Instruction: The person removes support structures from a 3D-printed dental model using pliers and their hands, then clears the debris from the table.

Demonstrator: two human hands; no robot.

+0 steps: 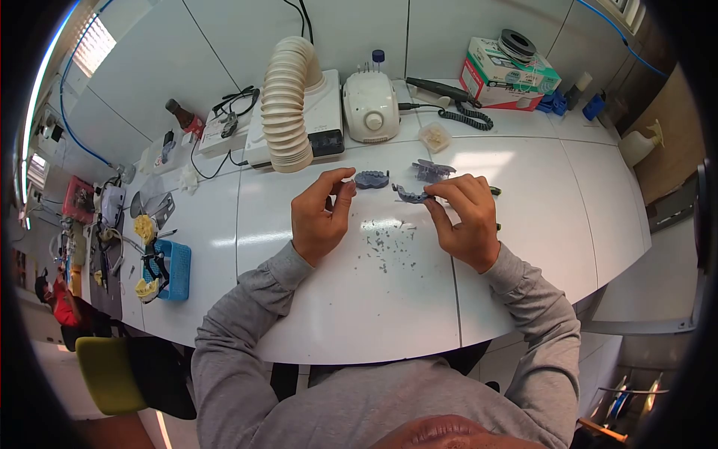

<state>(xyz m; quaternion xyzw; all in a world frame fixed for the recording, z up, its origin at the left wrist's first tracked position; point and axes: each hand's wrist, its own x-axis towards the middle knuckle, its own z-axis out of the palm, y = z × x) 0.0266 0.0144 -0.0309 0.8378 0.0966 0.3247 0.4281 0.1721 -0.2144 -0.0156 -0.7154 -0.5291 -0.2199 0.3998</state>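
Observation:
My right hand (473,224) pinches a grey-blue dental model (410,196) between thumb and fingertips, holding it above the table. To the left, my left hand (320,217) is raised with curled fingers, a small gap between thumb and index finger, and nothing visible in them. Just beyond those fingertips is a second grey-blue dental model (372,179) with a row of teeth. Behind the held model lies a jagged piece of the same grey-blue material (432,171). Small grey fragments (385,245) are scattered on the white table (359,322) between my forearms.
A white ribbed hose (286,105) bends down from a box unit at the back. Beside it are a white control unit (372,108), a black handpiece (437,89) with coiled cord, and a small container (434,138). A blue basket (176,269) stands left; a person in red (67,303) is farther off.

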